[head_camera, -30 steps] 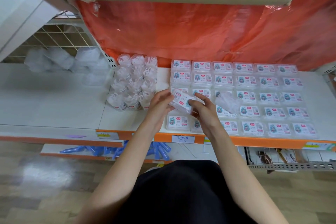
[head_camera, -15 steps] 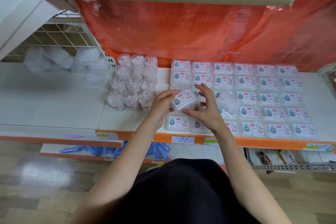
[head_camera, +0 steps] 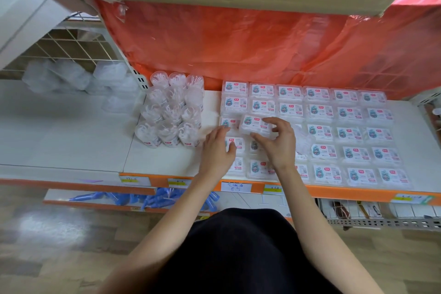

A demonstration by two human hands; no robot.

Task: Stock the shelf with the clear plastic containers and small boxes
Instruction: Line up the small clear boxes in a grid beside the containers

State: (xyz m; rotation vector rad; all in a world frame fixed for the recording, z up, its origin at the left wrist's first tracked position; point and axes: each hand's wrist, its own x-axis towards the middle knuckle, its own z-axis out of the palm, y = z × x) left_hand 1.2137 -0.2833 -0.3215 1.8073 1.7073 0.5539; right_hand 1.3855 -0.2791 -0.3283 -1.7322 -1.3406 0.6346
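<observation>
While right hand point(head_camera: 278, 144) pinches small labelled box point(head_camera: 255, 124) between thumb and fingers above grid, lower it square into gap under your fingers; left hand point(head_camera: 218, 148) lies open, flat, empty on neighbouring boxes point(head_camera: 235, 144), steadying row; cylindrical clear containers point(head_camera: 171, 112) well left

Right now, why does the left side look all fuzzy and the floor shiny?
Head view: the clear plastic tubs at far left are smeared by blur, the floor shows a pale glare patch, and the shelf edge bows from the wide lens, while the small boxes stay sharper.
</observation>
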